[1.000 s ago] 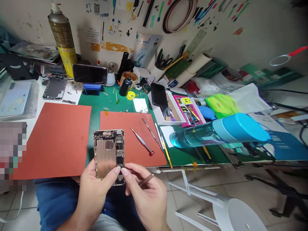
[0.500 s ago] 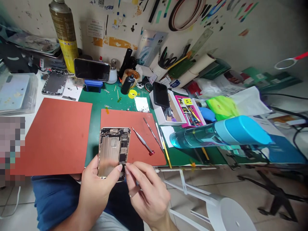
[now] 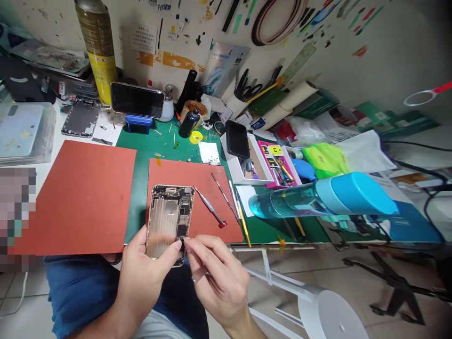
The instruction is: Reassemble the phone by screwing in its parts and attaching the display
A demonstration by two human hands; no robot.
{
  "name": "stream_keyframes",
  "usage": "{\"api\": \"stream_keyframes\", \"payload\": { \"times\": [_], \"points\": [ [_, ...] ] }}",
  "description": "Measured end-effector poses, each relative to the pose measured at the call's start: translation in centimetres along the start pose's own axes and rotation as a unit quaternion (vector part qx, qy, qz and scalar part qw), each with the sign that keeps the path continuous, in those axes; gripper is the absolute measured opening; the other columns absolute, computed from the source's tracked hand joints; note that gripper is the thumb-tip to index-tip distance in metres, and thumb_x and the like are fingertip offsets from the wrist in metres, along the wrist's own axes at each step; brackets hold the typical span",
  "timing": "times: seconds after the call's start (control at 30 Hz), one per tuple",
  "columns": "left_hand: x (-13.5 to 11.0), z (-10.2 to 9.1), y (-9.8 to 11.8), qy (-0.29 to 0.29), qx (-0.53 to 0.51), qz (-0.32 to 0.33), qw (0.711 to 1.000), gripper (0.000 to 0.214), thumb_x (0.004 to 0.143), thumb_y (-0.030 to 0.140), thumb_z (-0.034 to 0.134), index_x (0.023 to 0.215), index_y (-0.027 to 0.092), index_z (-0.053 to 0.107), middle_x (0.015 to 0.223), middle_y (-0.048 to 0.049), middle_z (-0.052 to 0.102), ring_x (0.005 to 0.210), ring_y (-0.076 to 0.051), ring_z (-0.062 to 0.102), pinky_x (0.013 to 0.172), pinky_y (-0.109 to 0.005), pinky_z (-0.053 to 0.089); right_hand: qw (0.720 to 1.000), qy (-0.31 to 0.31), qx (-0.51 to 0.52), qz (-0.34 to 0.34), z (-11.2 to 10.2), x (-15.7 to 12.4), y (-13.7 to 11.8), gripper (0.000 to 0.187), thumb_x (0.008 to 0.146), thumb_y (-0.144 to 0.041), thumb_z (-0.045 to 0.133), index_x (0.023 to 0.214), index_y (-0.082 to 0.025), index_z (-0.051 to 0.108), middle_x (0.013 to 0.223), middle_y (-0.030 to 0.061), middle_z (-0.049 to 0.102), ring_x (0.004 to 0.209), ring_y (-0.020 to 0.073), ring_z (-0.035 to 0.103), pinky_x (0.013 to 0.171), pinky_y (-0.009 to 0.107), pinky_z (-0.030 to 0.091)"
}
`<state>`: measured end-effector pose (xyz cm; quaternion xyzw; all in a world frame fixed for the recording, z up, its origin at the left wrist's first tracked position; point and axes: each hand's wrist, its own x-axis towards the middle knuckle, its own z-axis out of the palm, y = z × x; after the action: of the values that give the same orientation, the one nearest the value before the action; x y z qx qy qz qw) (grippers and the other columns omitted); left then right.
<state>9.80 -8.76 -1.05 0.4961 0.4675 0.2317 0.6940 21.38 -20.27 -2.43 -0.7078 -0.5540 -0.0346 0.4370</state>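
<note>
Gold metal phone rear housing (image 3: 165, 221) sits in the left hand (image 3: 148, 278), just above an orange-red mat (image 3: 169, 174); the thumb (image 3: 173, 248) presses its lower edge. Right hand (image 3: 219, 278) has fingertips (image 3: 189, 242) closed, pinching a small dark part (image 3: 181, 241) there. Beyond, a white open cardboard box (image 3: 240, 178) holds small tools (image 3: 247, 165), and a pink box (image 3: 265, 153) holds pens (image 3: 284, 167).

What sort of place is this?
Probably a phone repair bench: an opened smartphone housing, a precision screwdriver on a red work mat, and a phone on a blue stand.

Left hand (image 3: 148, 278), right hand (image 3: 217, 278), apparently touching
</note>
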Motion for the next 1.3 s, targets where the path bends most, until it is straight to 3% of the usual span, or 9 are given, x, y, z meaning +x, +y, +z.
{"api": "stream_keyframes", "payload": {
  "times": [0.27,0.57,0.67,0.77,0.87,1.1,1.3],
  "points": [
    [0.1,0.1,-0.4,-0.006,0.008,-0.011,1.000,0.028,0.076,0.035,0.086,0.095,0.017,0.078,0.089,-0.0068,0.086,0.080,-0.024,0.083,0.074,-0.028,0.068,1.000,0.001,0.002,-0.016,-0.4,0.6,0.1,0.038,0.094,0.001,0.063,0.120,-0.021,0.079,0.096,0.0079,0.080,0.081,0.0169,0.079,0.069,0.025,0.063],
    [0.4,0.5,-0.2,-0.002,-0.018,-0.020,1.000,0.033,0.073,0.036,0.090,0.098,0.017,0.080,0.092,-0.0086,0.086,0.084,-0.027,0.083,0.077,-0.033,0.069,1.000,0.011,0.021,-0.007,-0.6,0.9,0.3,0.044,0.094,-0.001,0.064,0.126,-0.026,0.081,0.094,0.0069,0.081,0.077,0.0173,0.079,0.066,0.025,0.065],
    [0.3,0.6,-0.3,0.004,-0.007,0.001,1.000,0.032,0.073,0.038,0.091,0.095,0.018,0.080,0.091,-0.0091,0.086,0.083,-0.028,0.083,0.076,-0.033,0.069,0.988,0.061,0.091,0.112,0.0,0.7,-0.2,0.027,0.097,-0.010,0.071,0.116,-0.025,0.083,0.092,0.0061,0.080,0.067,0.0158,0.076,0.061,0.025,0.064],
    [0.0,0.5,-0.8,0.015,0.023,0.028,0.999,0.031,0.076,0.039,0.090,0.098,0.019,0.082,0.097,-0.0086,0.087,0.085,-0.027,0.084,0.077,-0.032,0.068,0.925,0.083,0.214,0.303,0.8,0.5,-0.8,0.012,0.100,-0.029,0.077,0.107,-0.021,0.082,0.076,0.0008,0.073,0.045,0.0103,0.062,0.043,0.022,0.053],
    [-0.3,0.4,-1.3,0.033,0.074,0.054,0.995,0.028,0.079,0.041,0.087,0.099,0.022,0.083,0.098,-0.0060,0.087,0.086,-0.027,0.084,0.076,-0.029,0.067,0.879,0.074,0.294,0.368,1.2,0.5,-1.2,0.021,0.099,-0.039,0.078,0.098,-0.019,0.082,0.071,-0.0009,0.068,0.041,0.0085,0.057,0.039,0.020,0.047],
    [-0.4,0.2,-1.5,0.040,0.120,0.092,0.988,0.024,0.083,0.043,0.084,0.098,0.025,0.083,0.095,-0.0022,0.087,0.084,-0.026,0.085,0.071,-0.027,0.066,0.920,0.065,0.238,0.303,0.8,1.0,-1.3,0.011,0.100,-0.026,0.077,0.094,-0.022,0.084,0.078,0.0004,0.073,0.043,0.0075,0.060,0.042,0.019,0.048],
    [-0.5,-0.2,-1.9,0.022,0.131,0.101,0.986,0.022,0.088,0.041,0.082,0.104,0.026,0.083,0.099,-0.0003,0.088,0.089,-0.023,0.085,0.079,-0.024,0.067,0.940,0.053,0.208,0.267,0.6,1.4,-1.3,0.012,0.100,-0.020,0.075,0.092,-0.022,0.082,0.076,-0.0018,0.071,0.043,0.0065,0.060,0.042,0.017,0.048]
  ]
}}
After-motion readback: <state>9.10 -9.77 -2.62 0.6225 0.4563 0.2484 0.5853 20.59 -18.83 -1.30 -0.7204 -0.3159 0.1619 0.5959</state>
